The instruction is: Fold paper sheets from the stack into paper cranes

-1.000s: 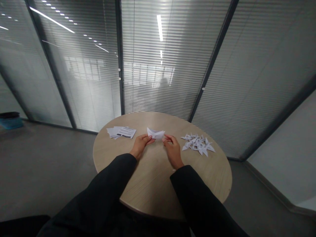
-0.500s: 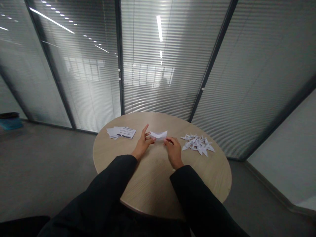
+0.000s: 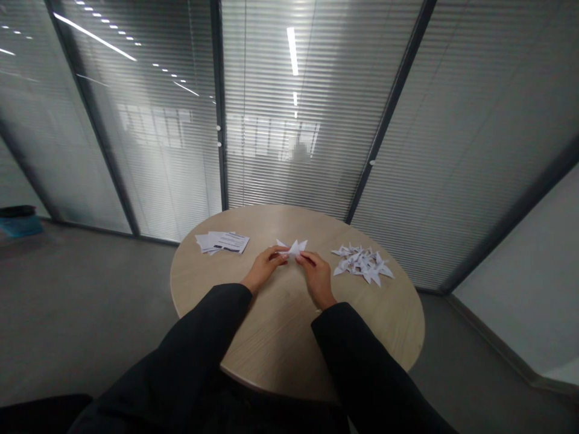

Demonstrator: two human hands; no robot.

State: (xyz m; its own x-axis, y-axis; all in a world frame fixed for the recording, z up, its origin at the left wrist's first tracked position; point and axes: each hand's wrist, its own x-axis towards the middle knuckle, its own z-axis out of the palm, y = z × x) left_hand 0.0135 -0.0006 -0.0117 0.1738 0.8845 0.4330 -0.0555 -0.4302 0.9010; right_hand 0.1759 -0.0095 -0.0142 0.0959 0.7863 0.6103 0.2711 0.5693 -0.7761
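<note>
Between my two hands is a small folded white paper (image 3: 295, 248) with pointed tips sticking up, held above the middle of the round table. My left hand (image 3: 266, 267) pinches its left side, and my right hand (image 3: 318, 278) pinches its right side. To the right of my right hand lies a pile of folded white paper pieces (image 3: 362, 263) with pointed ends. Flat white sheets (image 3: 224, 242), some with printed text, lie overlapping at the left of the table.
The round wooden table (image 3: 271, 355) stands before a glass partition with blinds (image 3: 289, 181). A blue bin (image 3: 20, 223) with a dark liner is on the floor at the far left.
The paper now shows a raised middle point between its side tips. My left index finger, raised before, has come down onto the paper.
</note>
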